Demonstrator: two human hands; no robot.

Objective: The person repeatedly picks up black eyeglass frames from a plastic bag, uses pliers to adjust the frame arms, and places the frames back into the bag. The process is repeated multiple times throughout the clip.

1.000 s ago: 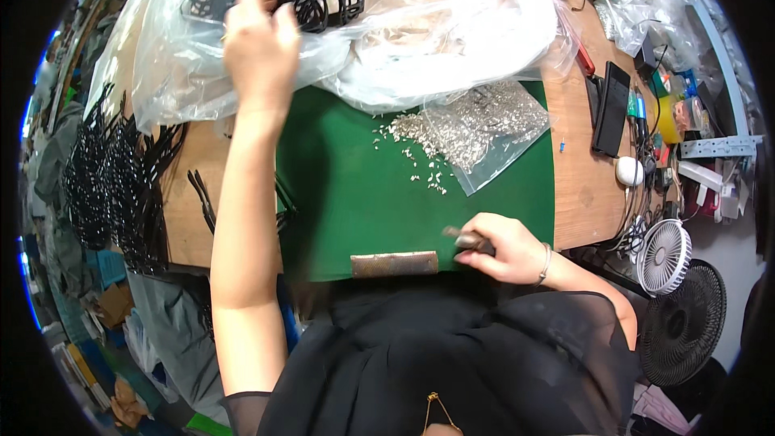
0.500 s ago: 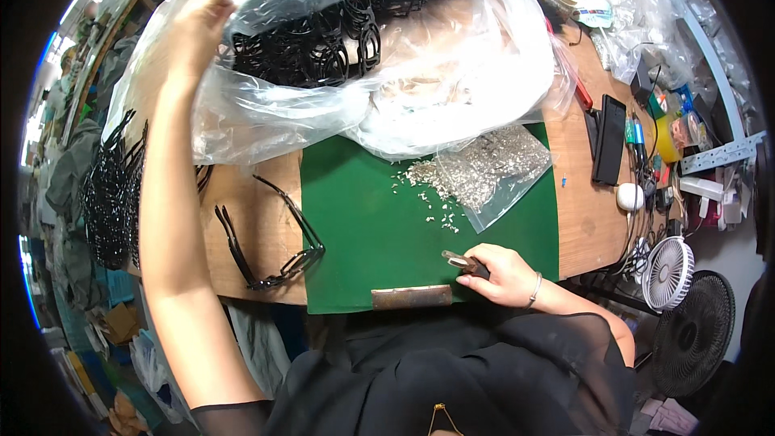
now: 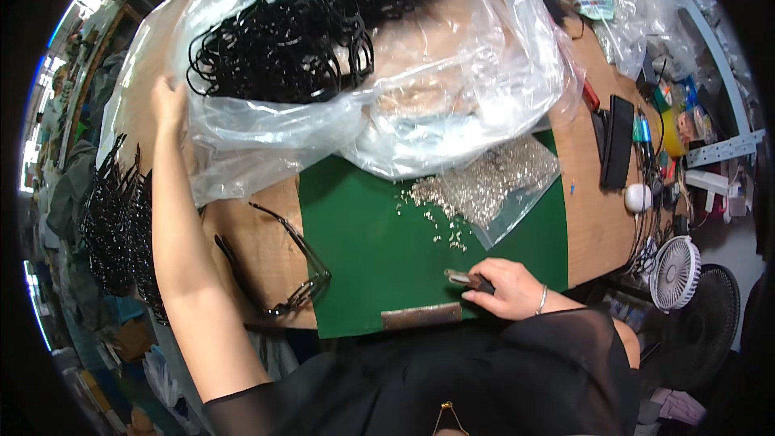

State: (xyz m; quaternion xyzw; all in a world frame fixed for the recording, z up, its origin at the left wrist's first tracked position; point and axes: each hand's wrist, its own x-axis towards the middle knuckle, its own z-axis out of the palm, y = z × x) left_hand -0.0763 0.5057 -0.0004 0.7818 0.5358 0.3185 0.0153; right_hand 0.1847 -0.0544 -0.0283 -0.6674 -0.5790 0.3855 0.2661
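My left hand (image 3: 168, 105) is closed at the left edge of a large clear plastic bag (image 3: 266, 129), seeming to pinch its film. Inside the bag's mouth lies a heap of black glasses frames (image 3: 282, 48). My right hand (image 3: 517, 289) rests over the near right of a green mat (image 3: 363, 242) and is wrapped round small pliers (image 3: 460, 277), their jaws pointing left. On the mat, a small zip bag of tiny silvery parts (image 3: 504, 182) spills some loose pieces (image 3: 440, 202). A single black glasses frame (image 3: 295, 295) lies at the mat's left edge.
A metal strip (image 3: 420, 315) sits at the mat's front edge. More black frames (image 3: 121, 226) are piled at the far left. To the right are a black phone (image 3: 617, 141), a white earbud case (image 3: 638, 198), cables and a small white fan (image 3: 676, 273).
My left hand has come down and left along the bag, whose upper film has been drawn back, baring more of the black frames. My right hand keeps the pliers.
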